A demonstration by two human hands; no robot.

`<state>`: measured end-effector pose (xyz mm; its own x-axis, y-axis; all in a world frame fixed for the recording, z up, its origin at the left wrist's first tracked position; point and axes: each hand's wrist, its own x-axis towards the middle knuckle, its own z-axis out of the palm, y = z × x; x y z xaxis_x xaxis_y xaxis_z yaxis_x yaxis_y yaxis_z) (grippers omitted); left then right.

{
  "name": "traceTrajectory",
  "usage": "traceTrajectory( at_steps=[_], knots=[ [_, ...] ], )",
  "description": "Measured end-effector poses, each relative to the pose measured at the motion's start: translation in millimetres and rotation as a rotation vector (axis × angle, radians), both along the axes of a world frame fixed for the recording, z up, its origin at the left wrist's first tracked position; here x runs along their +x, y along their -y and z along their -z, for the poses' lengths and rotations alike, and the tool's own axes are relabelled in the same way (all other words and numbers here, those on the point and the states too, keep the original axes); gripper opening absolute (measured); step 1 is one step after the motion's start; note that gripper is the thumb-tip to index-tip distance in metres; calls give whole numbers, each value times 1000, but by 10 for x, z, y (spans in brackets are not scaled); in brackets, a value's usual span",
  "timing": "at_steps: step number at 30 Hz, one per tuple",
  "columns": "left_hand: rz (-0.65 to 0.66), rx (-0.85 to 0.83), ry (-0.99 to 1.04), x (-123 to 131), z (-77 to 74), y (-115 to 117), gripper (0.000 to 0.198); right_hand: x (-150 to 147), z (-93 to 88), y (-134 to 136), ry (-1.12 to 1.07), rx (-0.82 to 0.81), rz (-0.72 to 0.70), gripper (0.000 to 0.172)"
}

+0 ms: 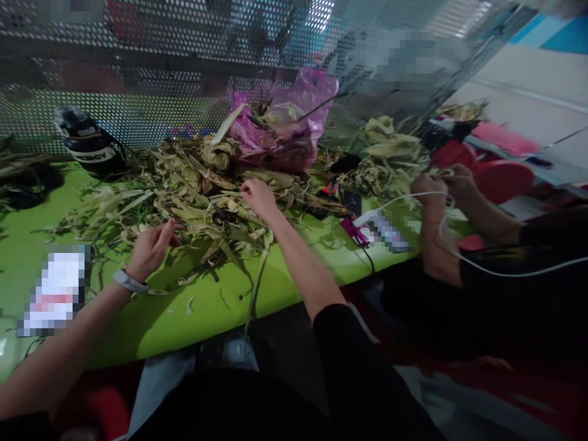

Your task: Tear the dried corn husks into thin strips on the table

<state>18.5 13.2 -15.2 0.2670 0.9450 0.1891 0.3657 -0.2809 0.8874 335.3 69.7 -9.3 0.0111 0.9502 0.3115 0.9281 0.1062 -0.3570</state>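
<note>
Loose heap of dry corn husks (197, 214) across green table (215, 318). Left hand (154, 248) (pale band (130, 282) round wrist) at heap's near left edge, fingers bent, thumb raised beside them; cannot tell whether any strip is pinched. Right hand (261, 197) over middle of heap, fingers curled, tips close together; grip on husk cannot be made out. Pink plastic bag (298, 144) behind heap, black bottle (92, 150) left of it, phone (59, 288) near left forearm. Co-worker's hands (432, 185) at right.
</note>
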Motion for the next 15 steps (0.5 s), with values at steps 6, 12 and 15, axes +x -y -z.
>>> traceTrajectory(
  at_steps=[6, 12, 15],
  knots=[
    [41, -3, -61, 9, -46, -2, 61, -136, -24, -272, 170, -48, 24, 18],
    [10, -82, 111, 5, -144, -37, 60, -98, -557, -26, -335, 226, -111, 23],
    [20, -38, 175, 65, -201, -16, 49, -312, -679, 223, -742, 133, -250, 27]
  ],
)
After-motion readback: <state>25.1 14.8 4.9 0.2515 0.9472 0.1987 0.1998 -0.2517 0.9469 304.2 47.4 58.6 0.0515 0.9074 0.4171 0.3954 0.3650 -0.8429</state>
